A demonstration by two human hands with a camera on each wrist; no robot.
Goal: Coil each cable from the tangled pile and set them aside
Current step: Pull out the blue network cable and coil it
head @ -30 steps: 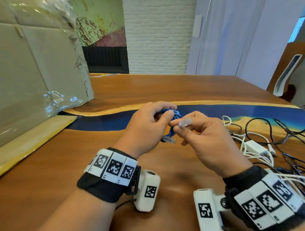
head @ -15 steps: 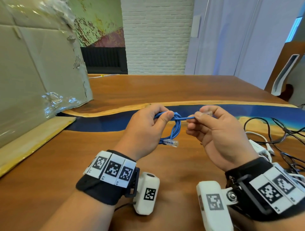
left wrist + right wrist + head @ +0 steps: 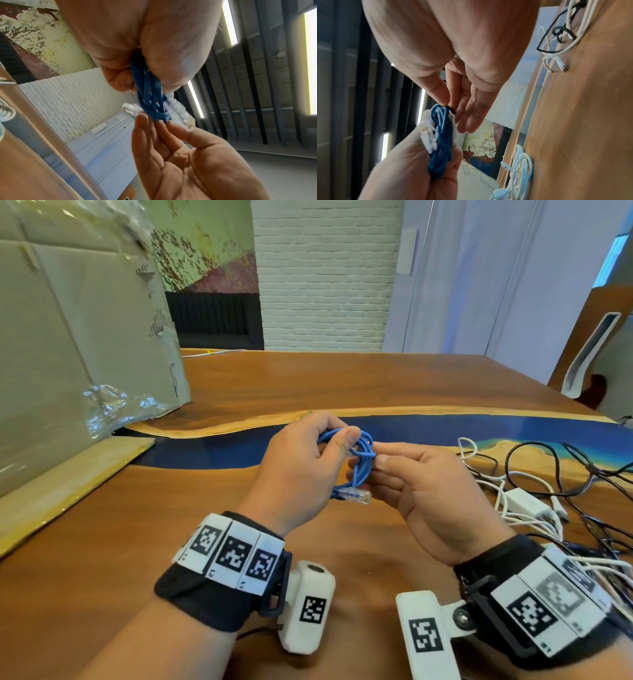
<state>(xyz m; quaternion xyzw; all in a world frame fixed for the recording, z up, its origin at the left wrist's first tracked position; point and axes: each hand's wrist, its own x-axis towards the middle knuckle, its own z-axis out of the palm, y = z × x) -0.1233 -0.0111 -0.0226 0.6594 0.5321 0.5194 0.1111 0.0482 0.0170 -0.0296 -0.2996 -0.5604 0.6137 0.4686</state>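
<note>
At frame centre, the coiled blue ethernet cable (image 3: 359, 463) is gripped by the left hand (image 3: 301, 474); a strand is pinched by the right hand (image 3: 424, 491).

Counts, placed against the wooden table (image 3: 342, 378). One blue cable (image 3: 361, 463), looped into a bundle above the table's near half, with two clear plugs: one (image 3: 356, 495) hangs below the loops, the other (image 3: 181, 115) shows in the left wrist view. Two hands on it: left hand (image 3: 298, 474), right hand (image 3: 428, 494). One tangled pile (image 3: 548, 491) of white and black cables at the table's right side; strands too interlaced to count. One white adapter block (image 3: 524, 501) within that pile. One cardboard box (image 3: 75, 344) on the table's left end.
</note>
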